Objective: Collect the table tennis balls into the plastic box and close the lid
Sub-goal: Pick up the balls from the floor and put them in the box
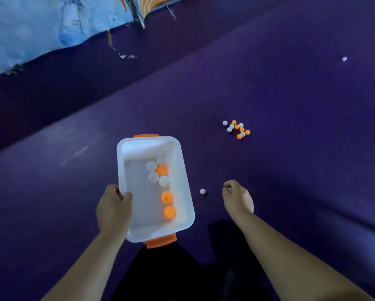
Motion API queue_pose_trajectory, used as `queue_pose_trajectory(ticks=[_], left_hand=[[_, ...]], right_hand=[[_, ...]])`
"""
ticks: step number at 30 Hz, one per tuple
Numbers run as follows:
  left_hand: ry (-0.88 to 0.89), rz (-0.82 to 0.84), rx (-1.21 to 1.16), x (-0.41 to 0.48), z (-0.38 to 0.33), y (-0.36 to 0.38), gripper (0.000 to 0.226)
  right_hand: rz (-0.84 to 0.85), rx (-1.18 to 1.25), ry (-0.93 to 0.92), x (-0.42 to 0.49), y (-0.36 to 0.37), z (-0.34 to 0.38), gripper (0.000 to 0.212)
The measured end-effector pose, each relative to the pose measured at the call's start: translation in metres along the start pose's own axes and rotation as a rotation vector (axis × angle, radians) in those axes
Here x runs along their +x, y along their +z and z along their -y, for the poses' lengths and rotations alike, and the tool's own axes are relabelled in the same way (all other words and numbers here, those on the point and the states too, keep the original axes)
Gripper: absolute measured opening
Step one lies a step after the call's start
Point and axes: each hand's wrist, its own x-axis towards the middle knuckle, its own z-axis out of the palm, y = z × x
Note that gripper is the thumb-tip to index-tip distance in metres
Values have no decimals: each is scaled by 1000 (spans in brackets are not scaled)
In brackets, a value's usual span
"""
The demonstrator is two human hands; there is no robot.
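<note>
A white plastic box (183, 170) with orange latches at both ends is held above the purple floor, lid off. My left hand (113, 208) grips its left rim. Inside lie several balls, white (151, 166) and orange (169, 212). A single white ball (202, 191) lies on the floor just right of the box. My right hand (236, 197) hovers right of that ball with fingers loosely curled and nothing in it. A cluster of several white and orange balls (236, 129) lies farther ahead to the right. No lid is in view.
A lone white ball (344, 59) lies far off at the upper right. A blue printed banner (52, 29) with torn edges runs along the upper left. Purple floor mats (290, 94) stretch all around. My dark trouser legs (182, 274) show at the bottom.
</note>
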Motion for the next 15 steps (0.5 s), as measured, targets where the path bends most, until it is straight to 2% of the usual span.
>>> queue_pose_trajectory(ticks=[7, 15], left_hand=[[-104, 9, -3, 114, 24, 63, 6], [-233, -39, -44, 199, 93, 204, 8]], right_hand=[[70, -67, 132, 106, 85, 16, 22], [132, -158, 208, 250, 231, -39, 26]])
